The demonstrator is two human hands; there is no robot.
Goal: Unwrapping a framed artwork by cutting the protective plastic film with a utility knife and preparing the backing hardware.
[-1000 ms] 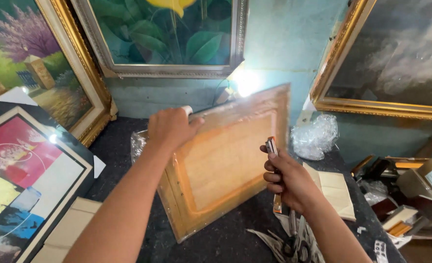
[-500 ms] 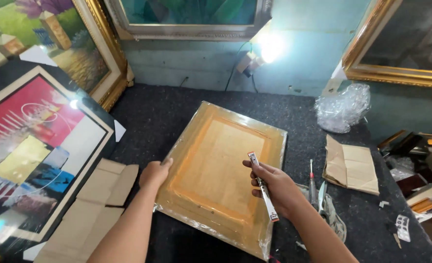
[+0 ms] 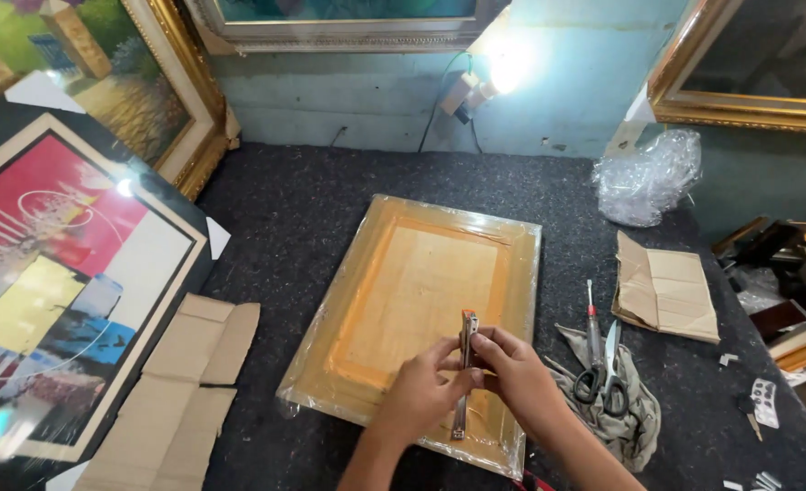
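Note:
A plastic-wrapped wooden picture frame [image 3: 412,300], back side up, lies flat on the dark felt table [image 3: 303,209]. Over its near edge, both hands hold a slim metal utility knife [image 3: 463,382] with an orange end, pointing away from me. My left hand [image 3: 421,391] pinches the knife from the left. My right hand [image 3: 512,373] grips it from the right, fingers wrapped around the handle. The lower end of the knife rests just above the frame's wrapping.
Scissors [image 3: 608,373] and a red-handled screwdriver [image 3: 592,327] lie on a grey cloth [image 3: 635,409] at right. Folded cardboard [image 3: 667,286] and crumpled plastic [image 3: 644,177] sit beyond. Flat cardboard [image 3: 180,382] and a colourful framed picture [image 3: 48,282] lie left. Gold-framed paintings lean on the wall.
The frame went from tilted upright to lying flat on the table. My left hand left the frame's edge and joined my right hand on the knife.

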